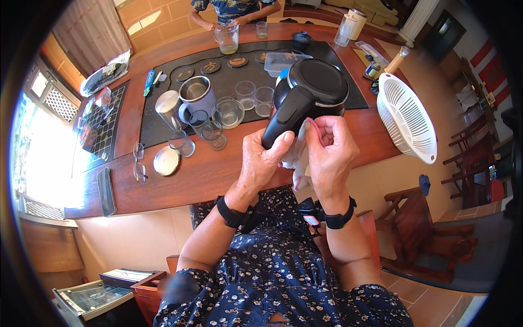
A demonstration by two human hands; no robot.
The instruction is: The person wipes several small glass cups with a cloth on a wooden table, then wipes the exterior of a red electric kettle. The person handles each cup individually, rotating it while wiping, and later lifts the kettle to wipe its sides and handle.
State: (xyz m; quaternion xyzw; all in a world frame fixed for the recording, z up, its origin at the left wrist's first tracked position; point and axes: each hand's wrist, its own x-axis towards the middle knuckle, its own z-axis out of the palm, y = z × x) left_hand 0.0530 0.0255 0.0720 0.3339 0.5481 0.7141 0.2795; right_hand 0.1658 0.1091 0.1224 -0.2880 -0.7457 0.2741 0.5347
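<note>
My left hand (263, 157) is closed around the black handle of an electric kettle (318, 79), which has a black lid and is held above the near side of the table. Beside the handle, my right hand (333, 151) pinches the pink edge of a white cloth (300, 159); the cloth hangs down between my hands, partly hidden by them. Left of the kettle stand several clear glasses, among them a glass (264, 100) and a glass on a saucer (229, 112). A light blue mug (198, 98) with a metal inside stands farther left, next to a lidded glass jar (169, 107).
A white plastic colander (406, 118) lies at the table's right edge. Eyeglasses (139, 163) and a round lid (166, 161) lie at the near left. Across the black tea tray (163, 122), a person (235, 12) stands behind a glass measuring jug (227, 39). A wooden chair (416, 229) is at the right.
</note>
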